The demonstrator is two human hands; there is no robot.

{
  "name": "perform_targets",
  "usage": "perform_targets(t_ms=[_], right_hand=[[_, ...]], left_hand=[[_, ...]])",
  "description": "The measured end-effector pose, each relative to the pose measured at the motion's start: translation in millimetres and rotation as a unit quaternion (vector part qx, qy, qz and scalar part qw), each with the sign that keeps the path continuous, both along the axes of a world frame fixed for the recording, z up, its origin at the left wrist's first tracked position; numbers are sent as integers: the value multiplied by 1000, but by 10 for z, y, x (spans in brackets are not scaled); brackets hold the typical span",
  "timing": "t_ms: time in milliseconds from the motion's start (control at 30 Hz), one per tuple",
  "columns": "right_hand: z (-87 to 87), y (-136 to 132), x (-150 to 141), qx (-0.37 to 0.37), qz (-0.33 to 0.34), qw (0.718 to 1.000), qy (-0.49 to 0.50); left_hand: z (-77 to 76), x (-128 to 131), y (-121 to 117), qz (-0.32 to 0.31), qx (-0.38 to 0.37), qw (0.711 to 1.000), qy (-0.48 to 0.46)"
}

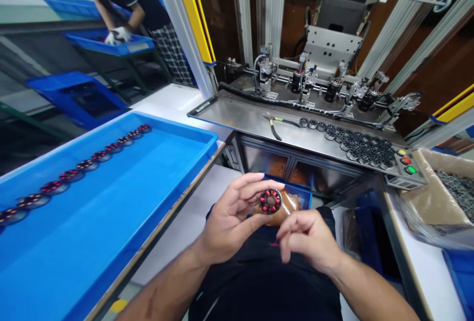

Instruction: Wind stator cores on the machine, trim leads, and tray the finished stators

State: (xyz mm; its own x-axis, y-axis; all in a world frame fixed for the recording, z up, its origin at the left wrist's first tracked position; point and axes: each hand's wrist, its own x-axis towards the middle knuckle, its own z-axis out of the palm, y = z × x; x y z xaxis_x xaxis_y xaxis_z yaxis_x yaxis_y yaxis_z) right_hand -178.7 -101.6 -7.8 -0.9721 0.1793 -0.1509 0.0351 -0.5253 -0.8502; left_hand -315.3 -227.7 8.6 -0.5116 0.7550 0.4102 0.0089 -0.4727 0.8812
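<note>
My left hand (231,215) holds a small round motor stator (270,201) between thumb and fingers, its face of red copper windings and dark centre turned up toward me. Just to the right and lower, my right hand (309,237) is apart from the stator, its fingers curled in. A thin reddish strand shows by its fingertips; whether they pinch it I cannot make out. Behind the hands lies a shiny brown plastic-wrapped bundle (289,207), partly hidden, in a blue bin (306,197).
A blue tray (163,182) at left carries a row of similar stators (87,165). Ahead, a metal bench (240,118) holds pliers (276,126), many black parts (365,145) and machine fixtures. Buttons (406,161) and a carton (425,168) stand right. A gloved co-worker (120,34) works far left.
</note>
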Motion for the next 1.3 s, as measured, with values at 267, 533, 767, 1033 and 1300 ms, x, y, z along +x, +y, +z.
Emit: perform_targets(t_ms=[267,533,767,1033,1300], right_hand=[[289,56,-79,32,-67,997,-3],[80,-51,-36,17,-32,999,11],[-66,132,120,219,15,975,21],[325,225,23,418,-143,889,122],[161,46,-40,331,-156,920,142]], left_hand=[[-84,85,-24,-48,-32,998,33],[-81,131,46,-28,25,998,-53],[-48,61,-14,10,23,1000,-4],[-121,100,-28,108,-9,976,186],[-38,146,-33,42,-25,998,50]])
